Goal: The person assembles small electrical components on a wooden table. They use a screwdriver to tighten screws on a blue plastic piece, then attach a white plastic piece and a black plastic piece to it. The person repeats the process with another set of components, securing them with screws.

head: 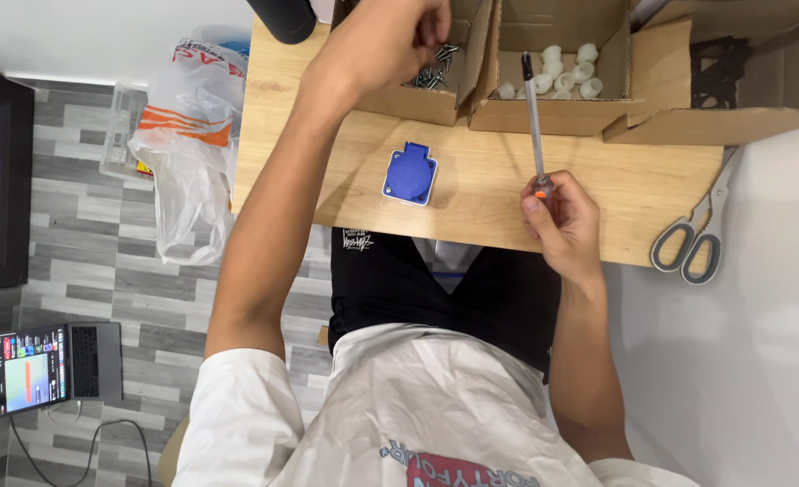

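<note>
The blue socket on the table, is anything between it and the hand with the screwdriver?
Nothing visible is. Only bare wooden table lies between the square blue socket with its white base and the right hand, whose fingers grip the long screwdriver. The left hand is in the cardboard box of screws.

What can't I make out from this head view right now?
- Left hand fingertips: curled over the screw box, any screw held is hidden.
- Screwdriver tip: too small to tell its type.
- Right-hand box: contents dark, cut off by the top edge.
- Right hand covers the handle.
</note>
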